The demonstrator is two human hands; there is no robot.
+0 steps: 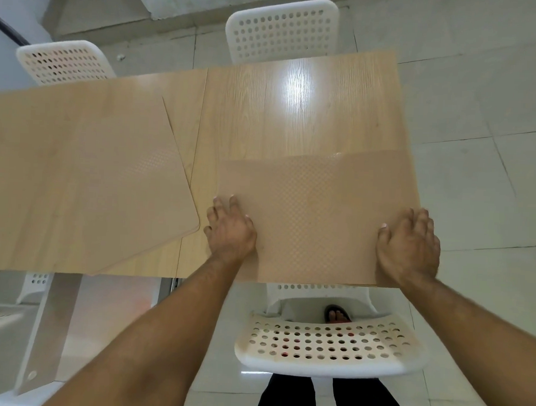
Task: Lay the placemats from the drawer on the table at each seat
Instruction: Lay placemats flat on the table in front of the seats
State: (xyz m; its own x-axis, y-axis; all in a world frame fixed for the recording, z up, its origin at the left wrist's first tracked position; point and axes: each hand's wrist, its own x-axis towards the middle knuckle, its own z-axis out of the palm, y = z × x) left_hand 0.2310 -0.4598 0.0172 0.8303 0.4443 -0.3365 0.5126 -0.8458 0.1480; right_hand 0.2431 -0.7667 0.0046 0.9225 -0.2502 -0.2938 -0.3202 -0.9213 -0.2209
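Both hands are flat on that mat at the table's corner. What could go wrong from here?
1. The placemat under the left hand and right hand reaches the near and right edges of the table. A small push could leave it overhanging, or it might slide off.
2. The other placemat lies skewed, with one edge at the near table edge, so it may need straightening.

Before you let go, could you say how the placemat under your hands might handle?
Probably thin and floppy: the placemat lies flat with barely any edge. Likely light. The glossy table may let it slide under the left hand and right hand.
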